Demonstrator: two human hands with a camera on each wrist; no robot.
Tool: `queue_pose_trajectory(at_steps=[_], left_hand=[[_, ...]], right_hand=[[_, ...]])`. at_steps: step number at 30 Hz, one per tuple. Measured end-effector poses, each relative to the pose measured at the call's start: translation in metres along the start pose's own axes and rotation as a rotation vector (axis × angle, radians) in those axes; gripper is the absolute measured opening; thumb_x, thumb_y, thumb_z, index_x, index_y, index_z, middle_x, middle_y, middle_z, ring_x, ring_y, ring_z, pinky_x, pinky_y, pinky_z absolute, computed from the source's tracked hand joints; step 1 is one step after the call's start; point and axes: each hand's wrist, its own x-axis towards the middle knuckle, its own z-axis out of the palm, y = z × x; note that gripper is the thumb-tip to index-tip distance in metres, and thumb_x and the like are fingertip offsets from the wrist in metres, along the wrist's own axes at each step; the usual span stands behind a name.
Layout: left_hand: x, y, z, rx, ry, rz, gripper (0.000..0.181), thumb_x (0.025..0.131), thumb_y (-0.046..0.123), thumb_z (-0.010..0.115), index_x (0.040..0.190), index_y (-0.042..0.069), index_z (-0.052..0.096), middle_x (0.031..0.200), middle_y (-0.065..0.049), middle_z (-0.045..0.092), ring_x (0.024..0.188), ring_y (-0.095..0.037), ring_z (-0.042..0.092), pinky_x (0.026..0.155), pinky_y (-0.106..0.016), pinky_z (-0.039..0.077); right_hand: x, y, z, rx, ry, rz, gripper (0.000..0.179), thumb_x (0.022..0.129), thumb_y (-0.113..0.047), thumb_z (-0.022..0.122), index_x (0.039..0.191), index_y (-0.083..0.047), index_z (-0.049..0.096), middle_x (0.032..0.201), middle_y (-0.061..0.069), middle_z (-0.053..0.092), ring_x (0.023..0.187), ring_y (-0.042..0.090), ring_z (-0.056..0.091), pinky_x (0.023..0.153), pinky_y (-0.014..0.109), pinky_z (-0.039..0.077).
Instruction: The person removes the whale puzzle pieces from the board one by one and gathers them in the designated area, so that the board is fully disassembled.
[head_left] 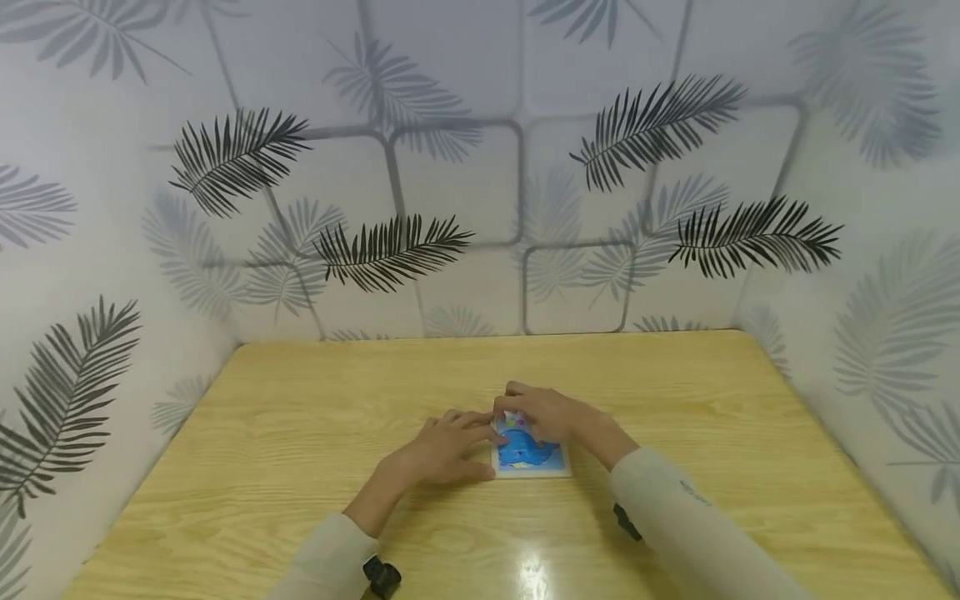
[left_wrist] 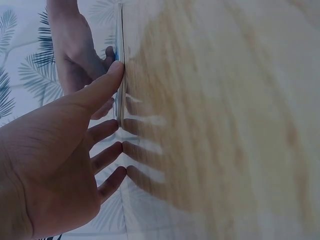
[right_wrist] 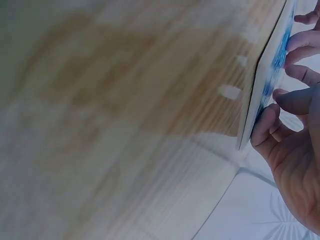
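A small square board (head_left: 534, 472) with a light edge and a blue whale picture lies flat on the wooden table. My left hand (head_left: 447, 452) rests at the board's left side, its thumb by the lower left corner and a finger reaching onto the picture. In the left wrist view, the other fingertips (left_wrist: 114, 176) of this hand touch the table, spread apart. From the right, my right hand (head_left: 551, 414) lies over the board's upper part with bent fingers, its thumb touching the picture. The right wrist view shows fingertips (right_wrist: 265, 122) against the board's face; part of the picture is covered.
The light wooden table (head_left: 337, 383) extends around the board on all sides. Behind it and at both sides stand pale wall coverings (head_left: 465, 192) with a dark leaf print. Dark wrist devices (head_left: 382, 577) show below the sleeves.
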Motion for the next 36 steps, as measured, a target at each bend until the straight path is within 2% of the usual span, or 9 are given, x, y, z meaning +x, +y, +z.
queue_pose_trajectory(at_steps=[4, 11, 17, 21, 23, 26, 30, 33, 36], left_hand=[[-0.001, 0.001, 0.0, -0.005, 0.004, 0.002, 0.049, 0.102, 0.047, 0.064, 0.148, 0.029, 0.059, 0.168, -0.005, 0.034, 0.15, -0.04, 0.033, 0.112, -0.076, 0.026], [-0.001, -0.001, 0.005, -0.045, -0.008, 0.009, 0.052, 0.102, 0.049, 0.062, 0.15, 0.029, 0.056, 0.169, -0.003, 0.032, 0.152, -0.04, 0.03, 0.113, -0.078, 0.022], [-0.003, -0.003, 0.004, -0.019, -0.006, 0.005, 0.051, 0.103, 0.049, 0.062, 0.15, 0.032, 0.056, 0.169, -0.003, 0.031, 0.151, -0.04, 0.031, 0.113, -0.076, 0.024], [-0.001, -0.003, 0.004, -0.004, 0.002, 0.017, 0.05, 0.103, 0.049, 0.062, 0.15, 0.031, 0.056, 0.167, -0.004, 0.035, 0.149, -0.04, 0.033, 0.112, -0.075, 0.027], [0.0, -0.002, 0.003, -0.014, 0.005, 0.023, 0.05, 0.103, 0.049, 0.062, 0.149, 0.03, 0.057, 0.166, -0.005, 0.037, 0.149, -0.04, 0.034, 0.112, -0.075, 0.027], [0.001, -0.001, 0.004, -0.018, 0.005, 0.02, 0.049, 0.103, 0.049, 0.062, 0.148, 0.03, 0.058, 0.164, -0.004, 0.04, 0.149, -0.039, 0.034, 0.113, -0.075, 0.026], [-0.001, -0.002, 0.003, -0.018, -0.001, 0.009, 0.05, 0.103, 0.049, 0.062, 0.149, 0.031, 0.057, 0.167, -0.004, 0.036, 0.151, -0.038, 0.032, 0.114, -0.074, 0.026], [-0.003, -0.004, 0.002, -0.025, -0.002, 0.006, 0.05, 0.103, 0.047, 0.062, 0.15, 0.03, 0.056, 0.169, -0.004, 0.032, 0.151, -0.039, 0.031, 0.114, -0.073, 0.025], [-0.002, -0.002, 0.002, -0.025, -0.002, 0.013, 0.049, 0.104, 0.045, 0.062, 0.15, 0.03, 0.056, 0.169, -0.005, 0.032, 0.151, -0.039, 0.032, 0.114, -0.072, 0.026]], right_hand=[[-0.003, 0.001, -0.001, 0.035, 0.005, 0.011, 0.055, 0.092, 0.015, 0.048, 0.127, -0.024, 0.064, 0.119, 0.002, 0.056, 0.088, 0.017, 0.051, 0.081, 0.034, 0.05], [-0.006, 0.002, -0.002, 0.055, -0.017, 0.028, 0.056, 0.095, 0.013, 0.047, 0.128, -0.027, 0.068, 0.118, 0.001, 0.056, 0.091, 0.016, 0.051, 0.087, 0.037, 0.051], [-0.002, 0.001, -0.005, -0.005, -0.043, -0.024, 0.058, 0.096, 0.013, 0.047, 0.133, -0.027, 0.067, 0.119, 0.001, 0.056, 0.091, 0.016, 0.051, 0.088, 0.037, 0.052], [0.001, -0.002, -0.008, -0.034, -0.071, -0.009, 0.052, 0.098, 0.01, 0.051, 0.13, -0.029, 0.064, 0.122, 0.003, 0.054, 0.094, 0.02, 0.055, 0.089, 0.043, 0.055], [0.002, -0.003, -0.008, -0.038, -0.077, 0.01, 0.046, 0.1, 0.007, 0.054, 0.128, -0.029, 0.062, 0.123, 0.003, 0.052, 0.095, 0.021, 0.057, 0.088, 0.044, 0.056], [0.002, -0.002, -0.004, -0.032, -0.079, 0.02, 0.041, 0.101, 0.005, 0.055, 0.126, -0.028, 0.059, 0.125, 0.001, 0.05, 0.091, 0.02, 0.057, 0.082, 0.038, 0.056], [0.003, -0.001, 0.001, -0.002, -0.029, 0.008, 0.043, 0.096, 0.009, 0.05, 0.121, -0.024, 0.06, 0.121, -0.003, 0.052, 0.086, 0.016, 0.054, 0.07, 0.029, 0.05], [0.003, -0.001, 0.002, 0.074, 0.017, 0.037, 0.048, 0.089, 0.01, 0.048, 0.12, -0.024, 0.063, 0.113, -0.004, 0.055, 0.085, 0.015, 0.054, 0.066, 0.029, 0.048], [-0.004, 0.0, 0.0, 0.145, 0.031, 0.09, 0.05, 0.088, 0.007, 0.049, 0.123, -0.025, 0.065, 0.108, -0.003, 0.058, 0.087, 0.015, 0.055, 0.068, 0.032, 0.049]])
